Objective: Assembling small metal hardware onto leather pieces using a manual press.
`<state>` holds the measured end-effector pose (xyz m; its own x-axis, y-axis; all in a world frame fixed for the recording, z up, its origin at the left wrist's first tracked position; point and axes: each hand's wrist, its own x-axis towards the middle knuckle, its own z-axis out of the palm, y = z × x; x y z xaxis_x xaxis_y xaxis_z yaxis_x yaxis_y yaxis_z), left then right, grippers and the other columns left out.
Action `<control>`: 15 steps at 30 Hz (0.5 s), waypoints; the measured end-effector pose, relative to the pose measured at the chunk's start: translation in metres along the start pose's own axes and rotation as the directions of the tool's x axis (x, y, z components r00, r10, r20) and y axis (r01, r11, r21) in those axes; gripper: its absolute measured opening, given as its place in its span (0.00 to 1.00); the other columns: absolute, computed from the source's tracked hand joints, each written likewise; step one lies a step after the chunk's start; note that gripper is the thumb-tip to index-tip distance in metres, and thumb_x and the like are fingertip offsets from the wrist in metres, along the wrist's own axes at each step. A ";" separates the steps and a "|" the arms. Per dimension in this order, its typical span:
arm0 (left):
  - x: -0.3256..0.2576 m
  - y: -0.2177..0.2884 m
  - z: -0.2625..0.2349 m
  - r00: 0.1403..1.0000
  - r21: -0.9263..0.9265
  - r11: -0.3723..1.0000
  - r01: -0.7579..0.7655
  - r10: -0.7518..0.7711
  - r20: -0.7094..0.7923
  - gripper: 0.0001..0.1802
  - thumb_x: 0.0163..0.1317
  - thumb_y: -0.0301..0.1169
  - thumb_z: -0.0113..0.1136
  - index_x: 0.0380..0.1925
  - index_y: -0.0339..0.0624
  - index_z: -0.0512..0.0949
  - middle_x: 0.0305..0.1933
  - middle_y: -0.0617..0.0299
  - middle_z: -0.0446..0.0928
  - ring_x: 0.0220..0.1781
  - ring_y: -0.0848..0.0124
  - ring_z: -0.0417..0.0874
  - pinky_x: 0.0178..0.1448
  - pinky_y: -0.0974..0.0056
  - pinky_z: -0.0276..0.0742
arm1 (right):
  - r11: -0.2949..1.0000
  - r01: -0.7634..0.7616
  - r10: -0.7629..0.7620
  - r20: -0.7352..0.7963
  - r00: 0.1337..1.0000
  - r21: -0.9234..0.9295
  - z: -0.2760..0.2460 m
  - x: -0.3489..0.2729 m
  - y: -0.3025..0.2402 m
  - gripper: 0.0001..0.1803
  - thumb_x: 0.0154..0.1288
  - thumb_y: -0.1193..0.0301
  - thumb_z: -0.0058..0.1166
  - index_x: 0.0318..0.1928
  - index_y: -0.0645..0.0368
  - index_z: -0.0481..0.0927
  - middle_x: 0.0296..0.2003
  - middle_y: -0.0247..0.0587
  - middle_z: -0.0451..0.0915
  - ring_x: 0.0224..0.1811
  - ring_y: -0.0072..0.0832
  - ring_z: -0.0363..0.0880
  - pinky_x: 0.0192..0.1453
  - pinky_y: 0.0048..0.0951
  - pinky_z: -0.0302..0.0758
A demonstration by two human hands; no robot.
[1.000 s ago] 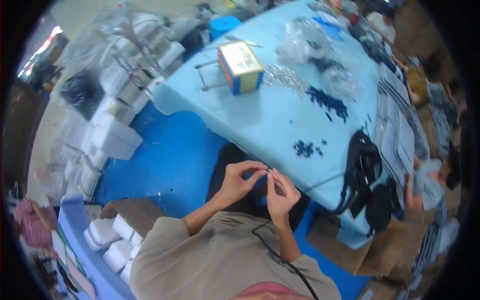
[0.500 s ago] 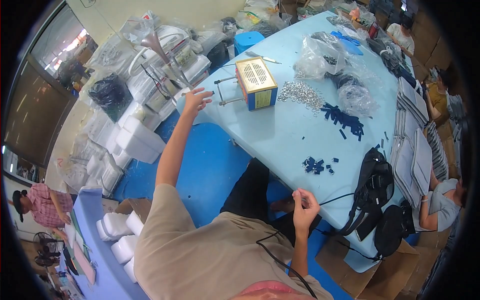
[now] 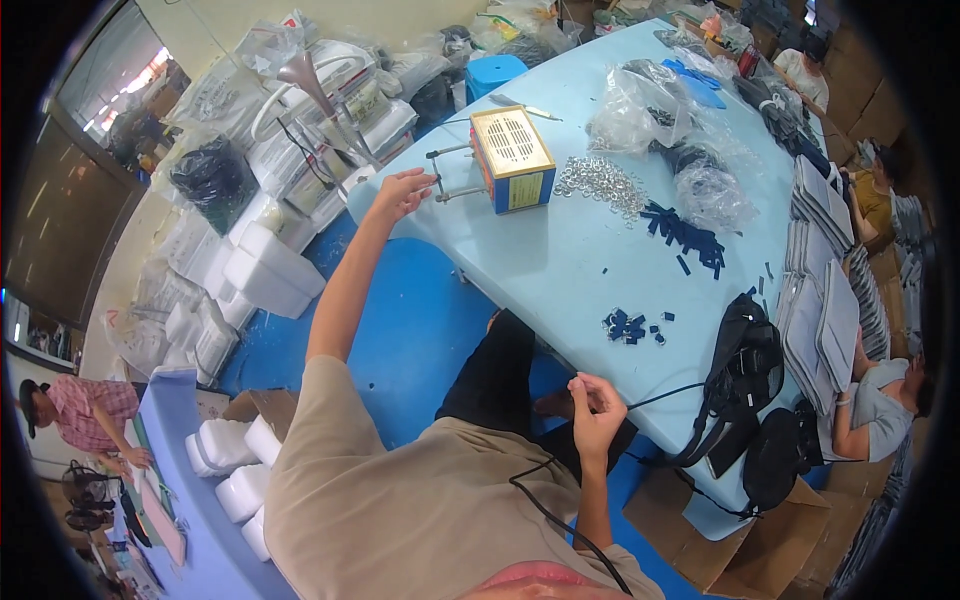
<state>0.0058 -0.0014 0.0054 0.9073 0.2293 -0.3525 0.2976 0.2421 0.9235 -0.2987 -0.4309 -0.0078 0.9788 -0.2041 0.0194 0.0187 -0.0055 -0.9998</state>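
The light blue table (image 3: 560,285) is the largest thing before me, running from the centre to the upper right of the frame; its far end is partly covered by clutter. Clear plastic bags (image 3: 635,115) lie crumpled on it at upper right, their dark contents hard to make out. My table's right edge carries a black bag (image 3: 745,360), its straps tangled.

Just above centre stands a blue-sided box (image 3: 515,150) with a slotted, yellowish top; two metal rods (image 3: 462,193) jut from its left side, joined by a crossbar, and the face they come from is mostly turned from me. Right of it spreads a heap of silvery rings (image 3: 602,188), too small to tell singly, with a pile of dark blue strips (image 3: 685,238) just below.

My left hand (image 3: 402,192), upper left of centre, has its fingers stretched toward the crossbar; I cannot tell whether the tips touch it or pinch something. My right hand (image 3: 598,408), at the near table edge below centre, has thumb and forefinger drawn together; anything between them is hidden.

Smallest, right of centre, is a cluster of dark blue pieces (image 3: 625,326) with glints of metal.
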 end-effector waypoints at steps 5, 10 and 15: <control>0.002 -0.002 0.002 1.000 -0.014 1.000 0.018 -0.018 0.008 0.31 0.54 0.23 0.76 0.57 0.36 0.73 0.42 0.55 0.85 0.29 0.77 0.80 0.19 0.80 0.71 | 1.000 0.025 -0.025 -0.010 1.000 0.018 0.002 -0.002 0.005 0.06 0.69 0.79 0.62 0.43 0.69 0.84 0.33 0.40 0.85 0.30 0.21 0.84 0.35 0.21 0.80; 0.003 -0.003 -0.001 1.000 -0.010 1.000 0.003 -0.003 0.010 0.29 0.54 0.24 0.76 0.55 0.36 0.74 0.39 0.58 0.84 0.24 0.82 0.76 0.18 0.81 0.68 | 0.998 -0.054 0.054 0.006 0.999 0.013 -0.001 -0.005 0.000 0.06 0.69 0.78 0.61 0.44 0.68 0.84 0.34 0.40 0.85 0.38 0.22 0.84 0.42 0.21 0.79; 0.003 -0.001 0.000 1.000 0.003 1.000 -0.016 0.016 0.019 0.29 0.54 0.24 0.76 0.55 0.36 0.74 0.37 0.59 0.84 0.24 0.82 0.75 0.18 0.82 0.67 | 0.999 -0.047 0.047 -0.003 0.999 0.016 0.000 -0.004 0.000 0.06 0.69 0.78 0.62 0.44 0.67 0.84 0.34 0.40 0.85 0.38 0.22 0.85 0.42 0.21 0.79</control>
<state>0.0081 -0.0005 0.0031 0.9174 0.2148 -0.3350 0.2842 0.2357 0.9294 -0.3027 -0.4300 -0.0083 0.9780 -0.2070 -0.0275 -0.0239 0.0199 -0.9995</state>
